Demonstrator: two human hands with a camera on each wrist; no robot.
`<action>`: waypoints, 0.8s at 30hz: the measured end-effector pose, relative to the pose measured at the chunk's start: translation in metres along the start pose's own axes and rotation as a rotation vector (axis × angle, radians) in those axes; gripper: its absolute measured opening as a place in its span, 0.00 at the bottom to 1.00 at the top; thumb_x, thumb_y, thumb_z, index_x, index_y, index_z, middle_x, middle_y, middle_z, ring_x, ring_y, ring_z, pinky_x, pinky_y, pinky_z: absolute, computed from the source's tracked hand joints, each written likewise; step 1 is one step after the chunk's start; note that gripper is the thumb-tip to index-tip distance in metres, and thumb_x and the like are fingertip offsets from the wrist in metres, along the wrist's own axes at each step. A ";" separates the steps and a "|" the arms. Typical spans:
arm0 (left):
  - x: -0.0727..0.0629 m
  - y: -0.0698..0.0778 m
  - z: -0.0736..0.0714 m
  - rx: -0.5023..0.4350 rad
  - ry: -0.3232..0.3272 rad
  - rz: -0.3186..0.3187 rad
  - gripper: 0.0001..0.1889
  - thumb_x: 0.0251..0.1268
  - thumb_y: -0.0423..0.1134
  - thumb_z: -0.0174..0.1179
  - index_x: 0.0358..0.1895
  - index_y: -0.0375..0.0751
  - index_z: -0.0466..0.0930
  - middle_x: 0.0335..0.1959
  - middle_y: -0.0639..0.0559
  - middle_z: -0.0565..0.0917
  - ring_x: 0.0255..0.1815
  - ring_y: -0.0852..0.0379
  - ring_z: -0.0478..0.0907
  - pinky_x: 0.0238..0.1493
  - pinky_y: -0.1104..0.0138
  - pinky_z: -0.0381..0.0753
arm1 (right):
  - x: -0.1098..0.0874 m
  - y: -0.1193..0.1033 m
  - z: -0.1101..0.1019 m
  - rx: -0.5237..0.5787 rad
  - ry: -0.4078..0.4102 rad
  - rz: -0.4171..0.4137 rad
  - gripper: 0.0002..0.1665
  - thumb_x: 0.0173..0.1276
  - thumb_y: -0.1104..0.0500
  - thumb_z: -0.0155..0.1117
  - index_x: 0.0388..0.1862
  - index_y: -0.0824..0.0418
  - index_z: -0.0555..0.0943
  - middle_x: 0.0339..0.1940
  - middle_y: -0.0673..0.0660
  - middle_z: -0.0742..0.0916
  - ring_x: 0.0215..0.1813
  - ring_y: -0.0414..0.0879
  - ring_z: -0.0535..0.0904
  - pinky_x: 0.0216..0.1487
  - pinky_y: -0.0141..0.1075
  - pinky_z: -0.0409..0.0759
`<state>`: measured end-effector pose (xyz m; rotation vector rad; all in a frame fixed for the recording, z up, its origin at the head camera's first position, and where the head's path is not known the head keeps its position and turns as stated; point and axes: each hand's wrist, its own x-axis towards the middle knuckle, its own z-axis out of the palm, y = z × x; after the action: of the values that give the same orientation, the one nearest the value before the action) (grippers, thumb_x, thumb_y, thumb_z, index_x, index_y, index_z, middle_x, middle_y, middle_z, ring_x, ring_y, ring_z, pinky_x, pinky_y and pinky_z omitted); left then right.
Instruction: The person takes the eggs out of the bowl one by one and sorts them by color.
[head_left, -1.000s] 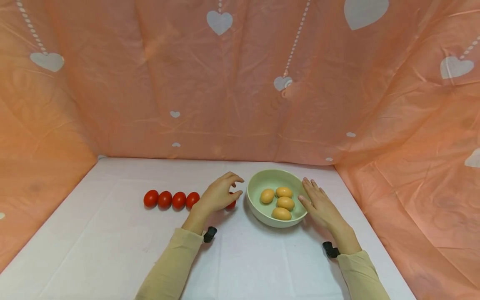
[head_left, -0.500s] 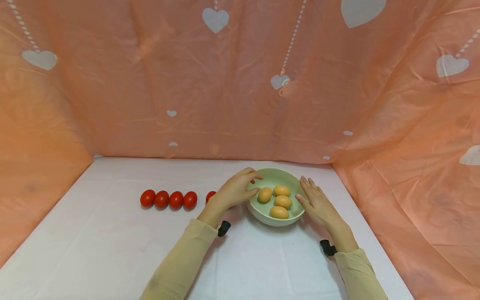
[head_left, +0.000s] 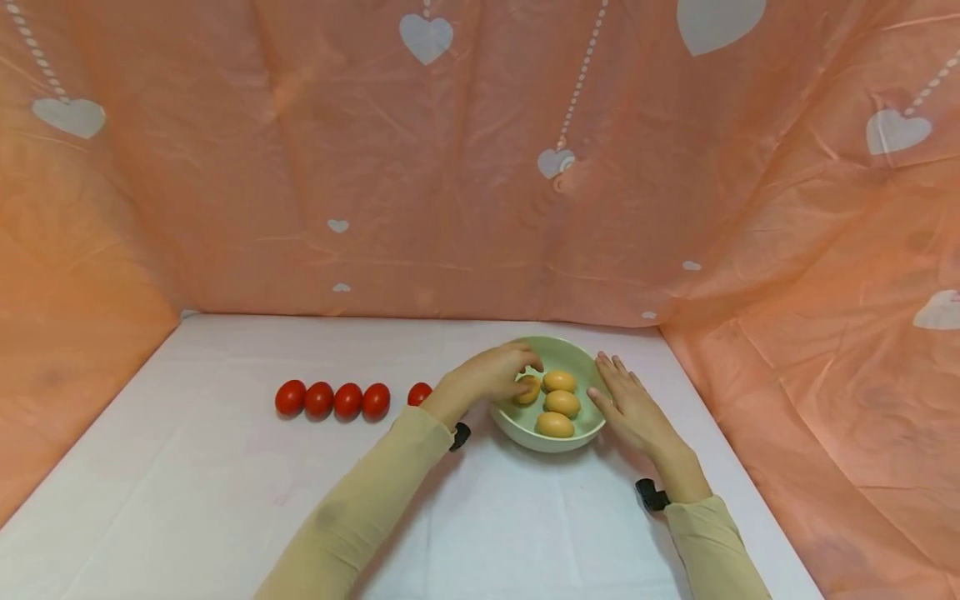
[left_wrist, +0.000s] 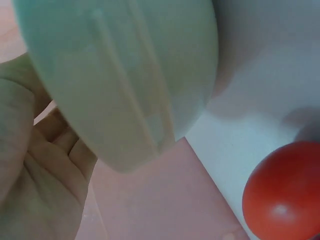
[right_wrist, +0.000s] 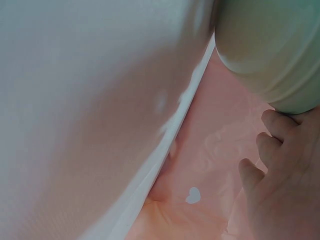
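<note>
From where I'm standing, the bowl (head_left: 546,443) sits on the surface (head_left: 187,467) right between both hands, I guess so either one can get at it. The right hand (head_left: 633,412) isn't gripping anything, fingers pretty straight against the bowl's right side with the thumb at the rim, which looks to me like bracing so it won't slide. Left hand (head_left: 491,372) is over the opposite rim, thumb and fingers bent by the left egg (head_left: 529,393), and honestly I can't tell if it's pinching it or only hovering, since the bowl's wall blocks the left wrist view. That arched shape makes sense for clearing the rim tbh. The other three eggs (head_left: 562,404) lie on their sides, where the curved wall should stop them rolling off. Four tomatoes (head_left: 347,401) make a close-set row off to the left, probably for neatness, and a lone tomato (head_left: 419,393) pokes out behind the left sleeve (head_left: 375,492)
</note>
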<state>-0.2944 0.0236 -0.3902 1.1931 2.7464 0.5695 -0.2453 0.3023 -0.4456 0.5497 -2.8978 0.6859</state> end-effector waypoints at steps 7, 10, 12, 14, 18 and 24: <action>0.013 -0.003 0.002 0.062 -0.094 0.000 0.19 0.68 0.33 0.68 0.61 0.40 0.85 0.60 0.47 0.83 0.60 0.54 0.78 0.65 0.63 0.76 | 0.000 0.001 0.001 0.000 0.001 0.001 0.42 0.85 0.42 0.46 0.84 0.69 0.53 0.86 0.64 0.58 0.85 0.65 0.46 0.81 0.62 0.45; 0.017 -0.006 0.004 0.082 -0.115 0.001 0.19 0.66 0.33 0.68 0.60 0.42 0.86 0.59 0.48 0.83 0.57 0.54 0.79 0.62 0.63 0.78 | 0.000 0.001 0.001 0.000 0.002 0.001 0.42 0.85 0.42 0.46 0.84 0.69 0.54 0.85 0.64 0.58 0.85 0.65 0.46 0.81 0.63 0.46; 0.018 -0.007 0.005 0.094 -0.120 0.003 0.18 0.66 0.34 0.67 0.59 0.43 0.87 0.58 0.49 0.84 0.56 0.54 0.79 0.60 0.62 0.78 | 0.000 0.001 0.001 0.000 0.000 0.003 0.42 0.85 0.42 0.46 0.84 0.69 0.54 0.86 0.63 0.57 0.85 0.64 0.45 0.81 0.62 0.45; 0.020 -0.009 0.007 0.109 -0.123 0.005 0.18 0.66 0.35 0.66 0.59 0.44 0.87 0.57 0.50 0.84 0.55 0.55 0.79 0.59 0.62 0.79 | 0.000 0.001 0.001 0.003 -0.003 0.005 0.42 0.85 0.42 0.46 0.84 0.68 0.54 0.86 0.63 0.57 0.86 0.64 0.45 0.81 0.62 0.45; 0.020 -0.009 0.008 0.117 -0.132 0.009 0.19 0.63 0.34 0.68 0.58 0.45 0.88 0.55 0.52 0.86 0.52 0.56 0.78 0.57 0.63 0.78 | 0.000 0.000 0.001 0.005 -0.005 0.011 0.42 0.85 0.42 0.46 0.84 0.68 0.53 0.86 0.62 0.57 0.86 0.62 0.45 0.82 0.61 0.45; 0.020 -0.008 0.009 0.081 -0.142 0.013 0.21 0.58 0.32 0.72 0.57 0.43 0.88 0.52 0.53 0.87 0.46 0.56 0.75 0.51 0.65 0.76 | -0.001 0.000 0.000 0.000 -0.005 0.014 0.42 0.85 0.42 0.46 0.84 0.68 0.53 0.86 0.63 0.57 0.86 0.63 0.45 0.82 0.61 0.45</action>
<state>-0.3115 0.0359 -0.3997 1.2180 2.6672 0.3626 -0.2447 0.3023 -0.4459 0.5322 -2.9087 0.6871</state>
